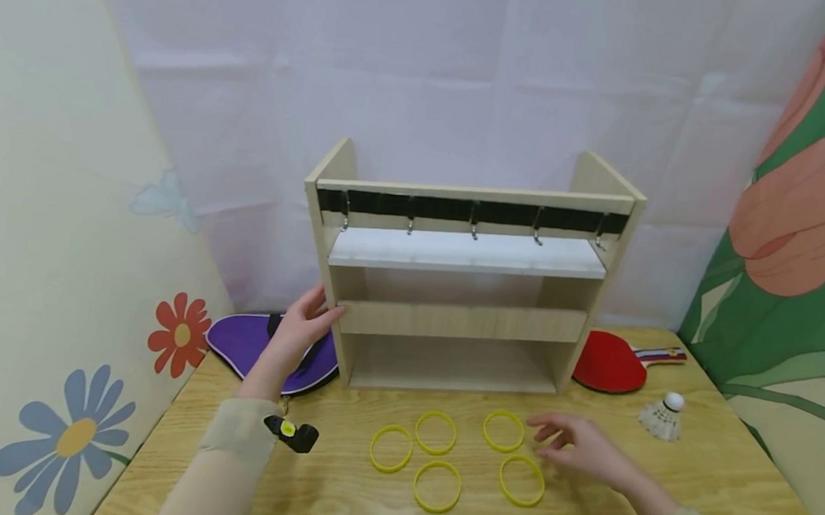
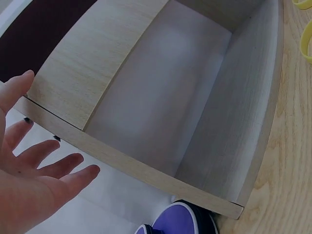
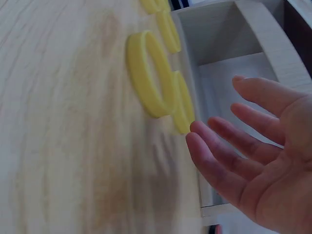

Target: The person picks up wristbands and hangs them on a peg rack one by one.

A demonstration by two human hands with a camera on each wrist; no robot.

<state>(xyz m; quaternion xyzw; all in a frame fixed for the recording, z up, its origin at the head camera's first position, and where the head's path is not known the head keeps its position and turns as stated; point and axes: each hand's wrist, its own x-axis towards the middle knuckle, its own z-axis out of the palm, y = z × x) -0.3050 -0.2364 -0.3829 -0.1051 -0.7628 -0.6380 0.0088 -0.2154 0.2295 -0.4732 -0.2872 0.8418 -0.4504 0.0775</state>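
My left hand (image 1: pixel 305 323) is at the left side panel of a wooden rack (image 1: pixel 461 323), its thumb by the front edge and its fingers outside the panel. In the left wrist view those fingers (image 2: pixel 58 166) are loosely spread, not wrapped round the panel. Over the table my right hand (image 1: pixel 578 445) hovers with relaxed fingers and holds nothing. Just left of it lie two yellow rings, a rear ring (image 1: pixel 503 450) and a front ring (image 1: pixel 521 504). Several more yellow rings (image 1: pixel 435 511) lie flat farther left. A row of metal hooks (image 1: pixel 474 231) hangs bare along the rack's top strip.
Left of the rack lies a purple paddle case (image 1: pixel 237 340). On the right are a red table tennis paddle (image 1: pixel 608 364) and a shuttlecock (image 1: pixel 661 418). A white cloth (image 1: pixel 431 69) hangs behind the rack, and painted walls stand at both sides.
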